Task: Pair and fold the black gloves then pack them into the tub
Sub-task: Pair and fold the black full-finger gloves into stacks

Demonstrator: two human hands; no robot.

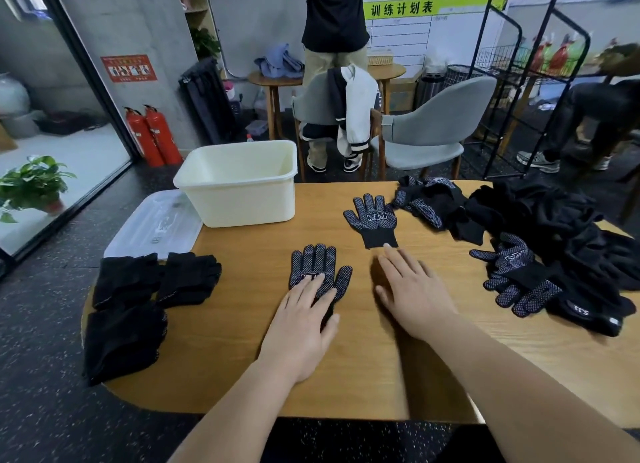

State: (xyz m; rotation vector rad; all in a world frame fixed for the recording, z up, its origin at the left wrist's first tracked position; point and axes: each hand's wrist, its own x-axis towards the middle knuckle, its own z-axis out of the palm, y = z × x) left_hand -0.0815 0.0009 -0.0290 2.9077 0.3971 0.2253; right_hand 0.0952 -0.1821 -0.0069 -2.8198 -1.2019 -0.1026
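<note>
Table [242,358]: wooden.
Tub [242,203]: cream, its bare inside walls show.
Left hand [301,331]: flat fingers on a dotted glove [313,263].
Right hand [412,289]: straight fingers by a second glove [372,216].

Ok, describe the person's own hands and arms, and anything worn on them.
The left hand and right hand are bare: no gloves, rings or watch visible. The left forearm and right forearm are uncovered to the frame's edge; no sleeve shows.

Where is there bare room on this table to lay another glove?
Bare wood lies between the tub and the left hand, and along the near edge. The glove pile crowds the right side; folded gloves fill the left end.
</note>
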